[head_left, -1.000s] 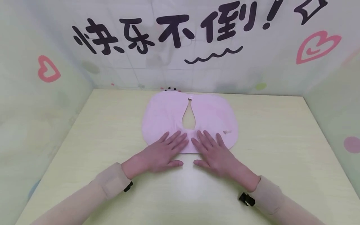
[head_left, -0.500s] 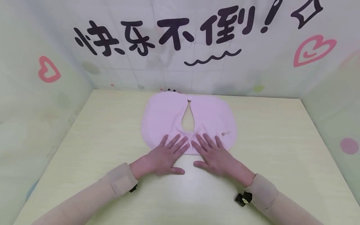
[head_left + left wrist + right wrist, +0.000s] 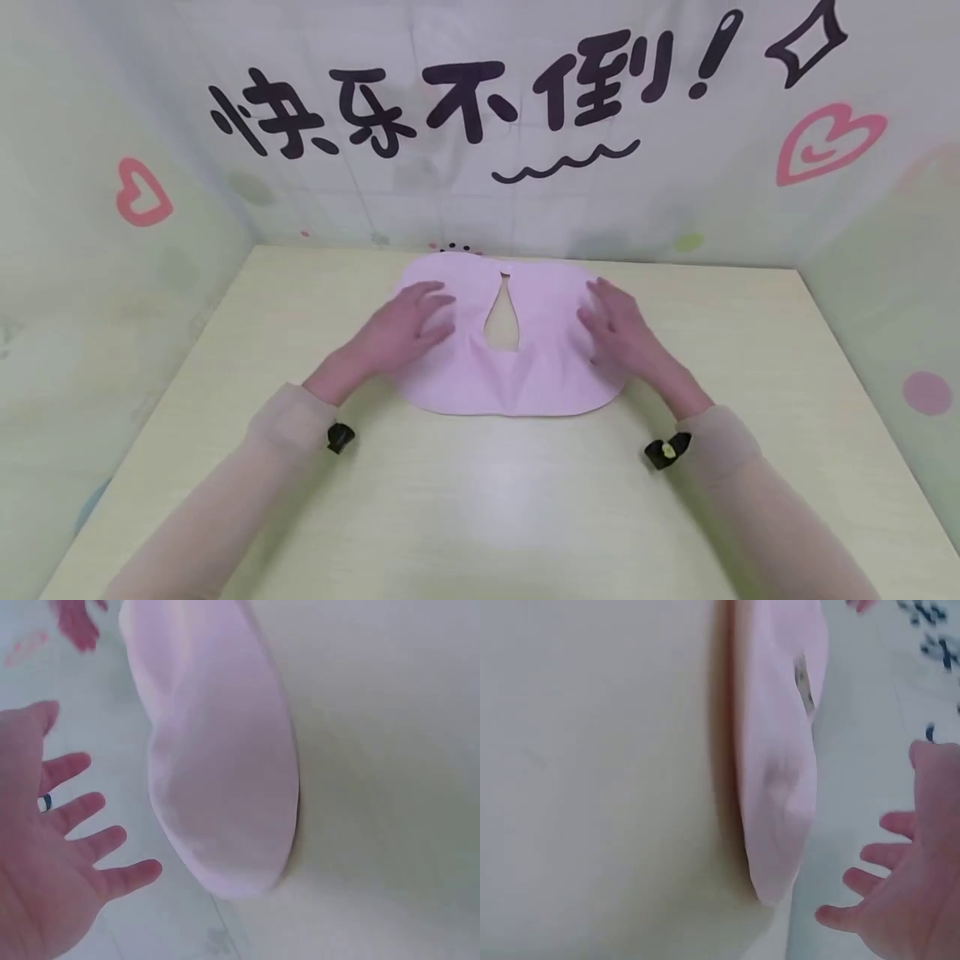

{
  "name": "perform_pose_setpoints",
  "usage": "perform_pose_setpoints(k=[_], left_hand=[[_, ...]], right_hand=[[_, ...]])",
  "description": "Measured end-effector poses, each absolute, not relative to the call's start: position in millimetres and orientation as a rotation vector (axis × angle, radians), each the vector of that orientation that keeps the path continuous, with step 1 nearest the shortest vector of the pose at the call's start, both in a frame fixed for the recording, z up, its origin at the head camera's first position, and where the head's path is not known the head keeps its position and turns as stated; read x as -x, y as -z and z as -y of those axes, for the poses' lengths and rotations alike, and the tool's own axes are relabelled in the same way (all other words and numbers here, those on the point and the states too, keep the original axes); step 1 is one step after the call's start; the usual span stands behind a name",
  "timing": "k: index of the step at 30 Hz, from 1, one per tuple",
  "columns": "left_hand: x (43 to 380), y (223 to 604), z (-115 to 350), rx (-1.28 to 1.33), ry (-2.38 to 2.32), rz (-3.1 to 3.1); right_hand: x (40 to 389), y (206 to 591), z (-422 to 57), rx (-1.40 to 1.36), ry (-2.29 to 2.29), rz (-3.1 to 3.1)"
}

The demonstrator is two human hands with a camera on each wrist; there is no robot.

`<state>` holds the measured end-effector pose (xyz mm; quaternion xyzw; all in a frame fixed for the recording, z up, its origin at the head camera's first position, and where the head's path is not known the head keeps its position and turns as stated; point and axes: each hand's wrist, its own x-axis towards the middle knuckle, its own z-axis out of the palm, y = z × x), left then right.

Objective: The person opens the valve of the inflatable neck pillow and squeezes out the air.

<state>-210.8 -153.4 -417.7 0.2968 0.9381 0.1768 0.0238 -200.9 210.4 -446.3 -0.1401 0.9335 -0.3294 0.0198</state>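
Observation:
A pink cloth bib (image 3: 502, 379) lies spread on the table, with a teardrop-shaped opening in its middle that narrows toward the back. My left hand (image 3: 401, 329) is over the bib's left side, its fingers slightly bent. Over the right side is my right hand (image 3: 618, 325), fingers parted. The left wrist view shows the left hand (image 3: 52, 840) with fingers spread, apart from the bib (image 3: 225, 765). Likewise in the right wrist view, the right hand (image 3: 907, 877) is apart from the bib (image 3: 776, 772) and holds nothing.
The pale wooden table (image 3: 480, 508) extends in front of the bib and to both sides. A printed white cloth wall (image 3: 465, 208) rises behind the table's back edge, and similar walls stand left and right. Black cameras (image 3: 666, 450) are strapped at both wrists.
Both hands have lifted from the bib's front edge, where they pressed flat, and moved outward and back over its two sides. The bib's front part now shows, with creases below the opening.

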Motion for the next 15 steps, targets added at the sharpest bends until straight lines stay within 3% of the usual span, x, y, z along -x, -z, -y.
perform_pose_setpoints(k=[6, 15], left_hand=[[254.0, 424.9, 172.3, -0.438, -0.840, -2.917], [279.5, 432.8, 173.0, -0.116, -0.920, -2.813]], right_hand=[[232.4, 439.2, -234.4, -0.109, 1.400, -2.751], [245.6, 438.3, -231.9, -0.294, 1.619, -2.404]])
